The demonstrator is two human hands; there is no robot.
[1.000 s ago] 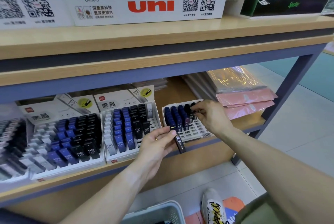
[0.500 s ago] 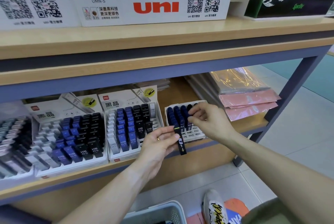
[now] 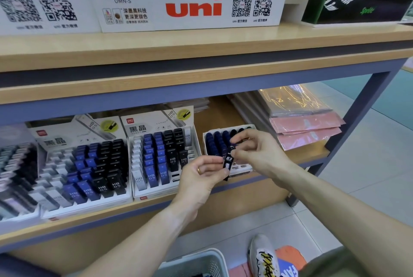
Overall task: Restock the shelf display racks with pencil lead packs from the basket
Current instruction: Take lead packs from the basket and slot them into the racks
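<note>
A person's left hand (image 3: 204, 172) is gripping a dark pencil lead pack (image 3: 228, 162) marked "03", holding it upright at the lower shelf's (image 3: 312, 153) front edge, while the right hand (image 3: 257, 153) is pinching the pack's upper end with fingertips curled round it. The pack is sitting between both hands, just in front of a small white display rack (image 3: 242, 168) of dark blue packs. A grey basket (image 3: 196, 263) is standing on the floor below, beside a sneaker (image 3: 263, 256).
</note>
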